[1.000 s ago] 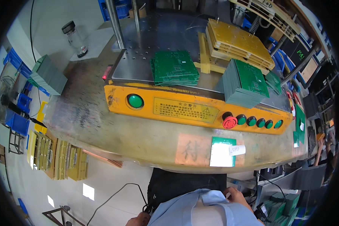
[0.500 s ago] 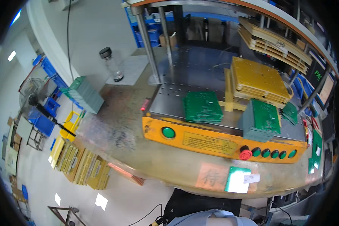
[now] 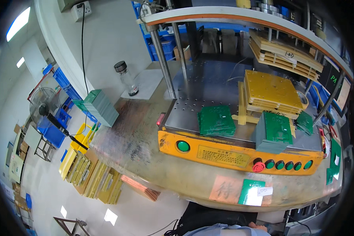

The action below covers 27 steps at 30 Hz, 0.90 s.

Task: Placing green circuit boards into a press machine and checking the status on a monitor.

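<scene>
At the bottom edge, part of my right hand [image 3: 258, 226] shows against the light blue clothing; its fingers are too cut off to read. My left hand is out of the picture. Beyond the hand, a green circuit board [image 3: 247, 192] with a white label lies on an orange sheet [image 3: 223, 188] on the table. On the press's metal bed are a low pile of green boards [image 3: 216, 120], a taller stack of green boards [image 3: 274, 131] at the front and a few more boards [image 3: 305, 122] to its right. Neither hand visibly touches any of these.
The press has a yellow front panel [image 3: 224, 155] with green buttons and a red knob [image 3: 259, 166]. A yellow fixture [image 3: 273, 88] sits below its upper plate [image 3: 285, 55]. At left stand a board stack [image 3: 101, 108], a clear bottle [image 3: 128, 80] and a fan [image 3: 44, 108].
The view has shifted, so the scene sits slightly lower and farther right. Part of my right hand has appeared at the bottom edge. The boards and press look unmoved.
</scene>
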Each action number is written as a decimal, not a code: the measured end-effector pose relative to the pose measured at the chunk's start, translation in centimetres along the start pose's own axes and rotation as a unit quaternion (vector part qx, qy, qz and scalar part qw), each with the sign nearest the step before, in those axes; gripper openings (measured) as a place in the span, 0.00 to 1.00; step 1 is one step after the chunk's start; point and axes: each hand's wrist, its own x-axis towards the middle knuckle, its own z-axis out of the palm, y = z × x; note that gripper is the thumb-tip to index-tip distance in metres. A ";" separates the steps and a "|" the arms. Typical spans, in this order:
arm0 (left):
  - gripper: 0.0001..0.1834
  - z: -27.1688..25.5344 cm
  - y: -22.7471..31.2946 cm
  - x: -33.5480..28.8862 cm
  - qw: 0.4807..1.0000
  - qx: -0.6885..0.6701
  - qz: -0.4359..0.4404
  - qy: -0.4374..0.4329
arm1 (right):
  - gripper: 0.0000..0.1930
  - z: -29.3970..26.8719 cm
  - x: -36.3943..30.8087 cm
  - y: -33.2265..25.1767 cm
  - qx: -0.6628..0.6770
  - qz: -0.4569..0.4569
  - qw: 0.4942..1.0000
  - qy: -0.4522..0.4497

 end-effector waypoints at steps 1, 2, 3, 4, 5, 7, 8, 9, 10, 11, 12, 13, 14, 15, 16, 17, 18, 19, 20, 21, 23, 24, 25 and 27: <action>0.08 0.0 -0.1 0.9 1.000 0.010 0.008 0.005 | 0.17 0.0 -0.9 0.2 0.003 -0.011 1.000 0.005; 0.08 0.2 -0.2 1.6 1.000 0.019 0.014 0.009 | 0.17 0.2 -1.9 0.4 0.005 -0.022 1.000 0.009; 0.09 0.4 -0.3 2.5 0.999 0.027 0.019 0.010 | 0.17 0.4 -2.8 0.5 0.008 -0.030 0.999 0.012; 0.09 0.6 -0.5 3.4 0.999 0.035 0.023 0.013 | 0.17 0.5 -3.6 0.6 0.007 -0.041 0.999 0.015; 0.09 0.8 -0.7 4.1 0.999 0.043 0.025 0.016 | 0.18 0.5 -4.2 0.7 0.008 -0.049 0.999 0.018; 0.09 1.2 -0.9 5.6 0.998 0.057 0.034 0.018 | 0.18 0.7 -5.4 0.8 0.011 -0.065 0.997 0.025; 0.09 1.5 -1.1 6.1 0.997 0.063 0.036 0.019 | 0.19 0.6 -5.8 0.9 0.010 -0.072 0.997 0.027; 0.09 1.8 -1.1 6.6 0.997 0.068 0.038 0.019 | 0.19 0.5 -6.5 1.0 0.012 -0.078 0.996 0.029; 0.09 2.0 -1.1 7.4 0.996 0.074 0.042 0.021 | 0.19 0.5 -6.9 1.1 0.014 -0.082 0.996 0.033; 0.09 2.3 -1.0 7.9 0.996 0.078 0.045 0.020 | 0.19 0.4 -7.2 1.0 0.014 -0.086 0.996 0.035; 0.09 2.5 -1.1 8.5 0.995 0.084 0.046 0.020 | 0.20 0.3 -7.2 0.9 0.011 -0.088 0.995 0.035; 0.09 2.7 -1.2 9.0 0.995 0.087 0.047 0.021 | 0.20 0.0 -8.0 0.9 0.016 -0.093 0.995 0.035; 0.09 2.8 -1.2 9.4 0.995 0.090 0.049 0.020 | 0.20 -0.4 -7.9 0.8 0.017 -0.094 0.995 0.033; 0.09 3.0 -1.4 9.8 0.994 0.093 0.051 0.021 | 0.20 -0.8 -8.0 0.6 0.019 -0.094 0.995 0.030; 0.09 3.1 -1.5 10.3 0.994 0.096 0.052 0.022 | 0.20 -1.1 -8.2 0.5 0.020 -0.095 0.995 0.027; 0.09 3.4 -1.5 10.6 0.994 0.098 0.053 0.022 | 0.19 -1.6 -8.2 0.3 0.022 -0.096 0.995 0.023; 0.09 3.6 -1.6 11.0 0.993 0.101 0.053 0.023 | 0.19 -2.0 -8.2 0.3 0.022 -0.095 0.995 0.020; 0.09 3.7 -1.7 11.3 0.993 0.104 0.054 0.024 | 0.19 -2.5 -8.3 0.2 0.022 -0.096 0.995 0.017; 0.09 3.8 -1.7 11.6 0.992 0.106 0.056 0.025 | 0.19 -2.9 -8.3 0.0 0.023 -0.097 0.995 0.013; 0.09 4.1 -1.8 11.8 0.992 0.109 0.056 0.025 | 0.19 -3.3 -8.4 0.0 0.022 -0.096 0.995 0.009; 0.09 4.4 -1.9 12.2 0.992 0.110 0.057 0.027 | 0.19 -4.3 -8.6 0.0 0.023 -0.095 0.995 0.002; 0.09 4.5 -2.0 12.4 0.992 0.111 0.059 0.029 | 0.19 -4.6 -8.6 -0.1 0.022 -0.094 0.995 0.000; 0.09 4.5 -2.1 12.4 0.992 0.111 0.058 0.029 | 0.19 -5.1 -8.7 -0.3 0.021 -0.093 0.995 -0.003; 0.09 4.8 -2.5 12.6 0.991 0.113 0.057 0.032 | 0.19 -5.9 -8.7 -0.5 0.020 -0.094 0.995 -0.010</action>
